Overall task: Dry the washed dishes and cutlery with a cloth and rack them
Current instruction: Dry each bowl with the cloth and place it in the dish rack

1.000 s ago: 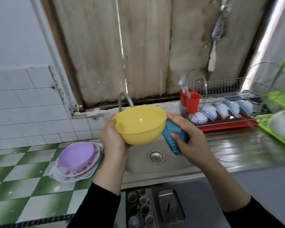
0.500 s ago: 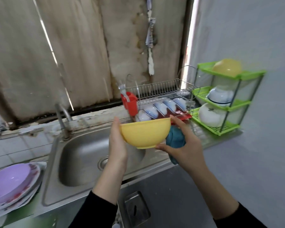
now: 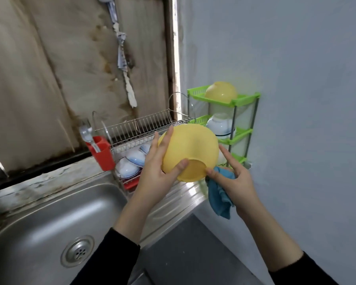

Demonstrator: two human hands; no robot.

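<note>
Yellow plastic bowl point(image 3: 190, 149), tipped with its base toward the camera, is held above the bench's point(image 3: 173, 204) right end, before the wire rack point(image 3: 136, 128) and green shelf point(image 3: 245, 99). The left hand point(image 3: 154, 177) grips its side, fingers spread, thumb by the base. The right hand point(image 3: 238, 182) touches the bowl, its fingers clamped on a blue cloth point(image 3: 219, 199).

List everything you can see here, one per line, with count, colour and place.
held bowl: one, yellow, tipped, between both hands
cloth: one, blue, in right hand
shelf bowl: one, yellow, upside down on top tier
tiered shelf: one, green, by right wall
banded bowl: at least one, white and blue, middle tier
wire rack: one, metal, behind the draining board
racked bowls: at least three, blue and white, in wire rack
cutlery holder: one, red, rack's left end
sink: one, steel, lower left
left hand: one, holds held bowl
right hand: one, grips cloth, touches bowl
</note>
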